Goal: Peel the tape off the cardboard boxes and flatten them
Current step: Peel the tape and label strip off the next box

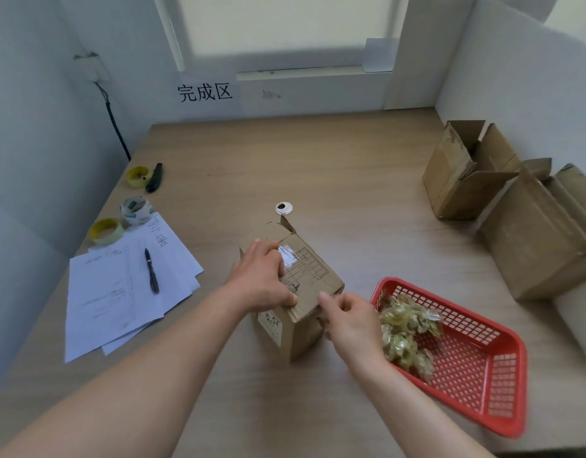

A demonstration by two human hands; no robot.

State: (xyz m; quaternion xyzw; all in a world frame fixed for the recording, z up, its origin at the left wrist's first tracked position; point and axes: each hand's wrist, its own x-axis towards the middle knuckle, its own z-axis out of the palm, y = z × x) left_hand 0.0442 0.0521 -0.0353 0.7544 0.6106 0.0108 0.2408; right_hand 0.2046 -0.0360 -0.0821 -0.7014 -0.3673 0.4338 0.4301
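Note:
A small cardboard box (313,282) lies on its side in the middle of the wooden table (351,166), with clear tape (289,257) shining on its upper face. My left hand (260,277) grips the box from the left, fingers curled over the top and thumb on the near edge. At the box's near right corner my right hand (347,317) has its fingers curled; whether it pinches tape I cannot tell. Two more cardboard boxes stand at the right: one with open flaps (456,180) and a larger one (542,246) nearer.
A red plastic basket (476,368) holding crumpled peeled tape (405,332) sits right of the box. At the left lie papers (119,292) with a pen (151,271), three tape rolls (136,209) and a utility knife (154,177). White partitions wall the table.

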